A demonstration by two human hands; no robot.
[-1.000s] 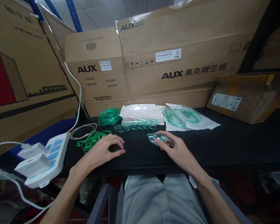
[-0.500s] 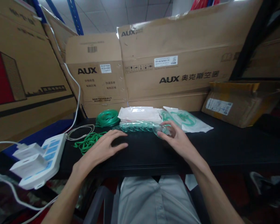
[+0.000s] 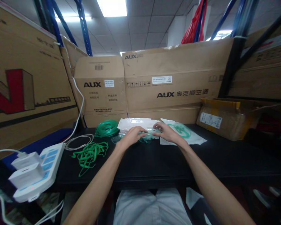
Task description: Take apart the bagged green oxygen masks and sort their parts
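The fingers of the left hand (image 3: 133,136) and right hand (image 3: 168,132) curl at the translucent, rounded plastic pieces (image 3: 145,138); any grip cannot be told. On the smooth black table (image 3: 154,162), these lie before crinkled white packets (image 3: 131,122).

The black table (image 3: 154,165) bears white packets (image 3: 128,122); before them, clear green pieces (image 3: 117,137); left, coiled green tubing (image 3: 106,128); right, a carton (image 3: 227,123).

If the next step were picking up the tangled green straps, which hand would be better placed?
Probably the left hand. The green straps lie on its side, while the right hand is farther away and would likely have to cross the left arm.
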